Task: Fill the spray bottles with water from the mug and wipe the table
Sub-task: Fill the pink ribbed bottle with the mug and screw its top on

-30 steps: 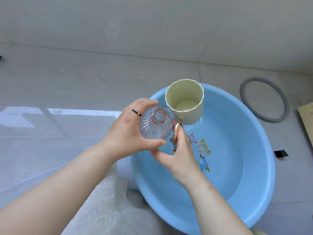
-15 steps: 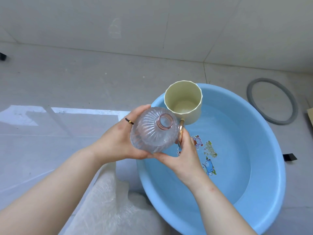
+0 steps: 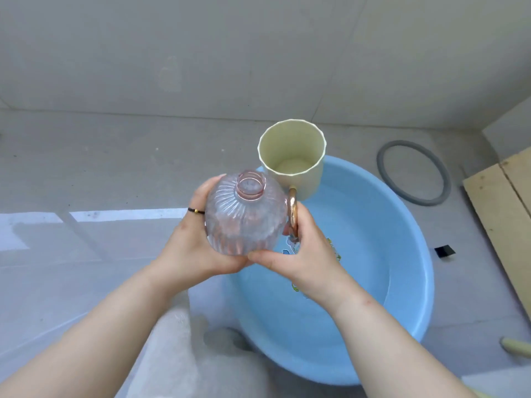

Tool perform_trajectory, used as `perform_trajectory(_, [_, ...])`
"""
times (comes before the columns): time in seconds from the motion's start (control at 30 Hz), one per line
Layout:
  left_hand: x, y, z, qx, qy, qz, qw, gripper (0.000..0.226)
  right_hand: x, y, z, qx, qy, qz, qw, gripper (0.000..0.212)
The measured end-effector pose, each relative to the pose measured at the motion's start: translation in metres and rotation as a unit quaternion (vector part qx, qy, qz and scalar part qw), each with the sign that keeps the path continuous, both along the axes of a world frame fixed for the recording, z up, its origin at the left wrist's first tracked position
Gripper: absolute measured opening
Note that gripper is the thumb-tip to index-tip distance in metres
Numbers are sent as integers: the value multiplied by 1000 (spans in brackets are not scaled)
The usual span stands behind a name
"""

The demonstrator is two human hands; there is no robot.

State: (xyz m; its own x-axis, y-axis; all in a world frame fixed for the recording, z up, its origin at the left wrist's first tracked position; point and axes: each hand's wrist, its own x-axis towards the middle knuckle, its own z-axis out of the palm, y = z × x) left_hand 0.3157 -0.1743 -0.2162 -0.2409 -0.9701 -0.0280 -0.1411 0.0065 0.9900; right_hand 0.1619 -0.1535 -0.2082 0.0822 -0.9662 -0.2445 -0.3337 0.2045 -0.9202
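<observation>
Left hand: the left hand (image 3: 186, 254) grips a ribbed glass spray bottle (image 3: 244, 222) round its belly, with the thumb under the base. The neck points up and is open, with no spray head on it, ready to take water.
Right hand: the right hand (image 3: 310, 259) curls its fingers round the gilt handle (image 3: 293, 214) of a cream mug (image 3: 304, 173). Its thumb touches the bottle's lower side, apparently to steady it.
Mug: it is held upright just beyond the bottle's mouth, not tipped. Whether water lies in the bottom cannot be told for certain.
Basin: both vessels are held over a blue basin (image 3: 425, 268) with water in it, likely so that any spill falls back in.
Stage: judging by the level mug, the pour has not yet begun. The next move needs the mug's lip lined up over the narrow neck.
Elsewhere: a grey ring (image 3: 422, 201) and a wooden board (image 3: 502, 202) lie to the right, well apart from the hands.
</observation>
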Motion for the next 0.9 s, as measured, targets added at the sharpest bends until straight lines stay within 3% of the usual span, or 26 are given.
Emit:
perform_trajectory(0.27, [-14,31,127,-69,43,-68,994,87,-26,50,138,-61,24,-28,997,49])
perform_trajectory(0.5, [-47,79,222,-135,45,-151,978,83,-51,129,231,-147,18,-103,984,50])
perform_trajectory(0.63, [-82,114,248,-128,92,-215,964,84,-77,176,260,-163,13,-140,977,59])
perform_trajectory(0.9, [-153,176,245,-99,110,-301,942,84,-125,259,262,-171,22,-221,960,45])
